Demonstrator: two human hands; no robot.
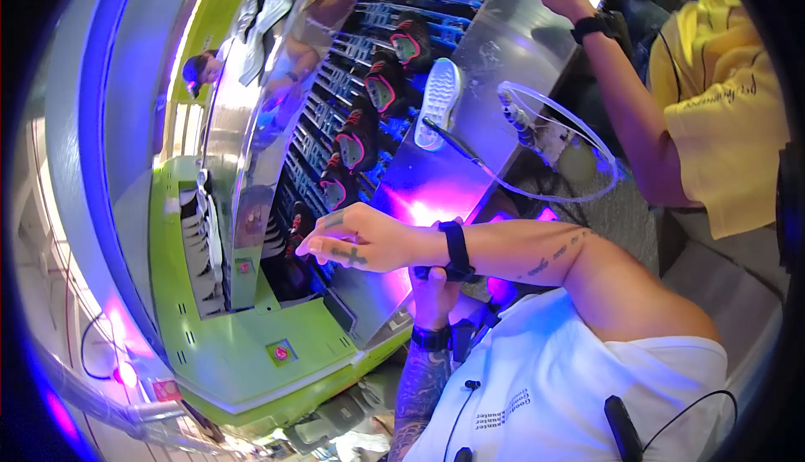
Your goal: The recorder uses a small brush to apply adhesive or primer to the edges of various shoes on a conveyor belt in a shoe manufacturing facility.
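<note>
Right hand (360, 240) fingers (323, 244) lie loosely together, slightly curled, pinching nothing that shows; the tips hover over the dark slatted conveyor (335, 127), nearest the lowest dark shoe upper with pink-red trim (337, 187). Cannot tell if they touch it. A black wristband (457, 248) sits on that wrist, and the forearm crosses the view from the right.

Left hand (434, 290) comes up from below, just under the right wrist. Its fingers are hidden behind the right forearm, so cannot tell their state; it seems to rest at the edge of the metal table (436, 185). Black watch on that wrist too.

The uppers run in 1 line up the conveyor, at least 4 in view, each on its own spot and close to the next. Judgement: light, soft fabric shells, easy to crush or deform, not slippery; best taken by the collar rim or heel with a gentle pinch, not by the toe.

A white shoe sole (438, 103) lies tread-up on the metal table, just beside the conveyor. Judgement: light, stiff-flexible rubber, grippy; take it by the long edges.

A clear curved plastic guard (579, 139) stands off the table's right side. Green machine housing (243, 353) wraps the conveyor's near end. Another person in a yellow shirt (725, 118) reaches in at upper right.
</note>
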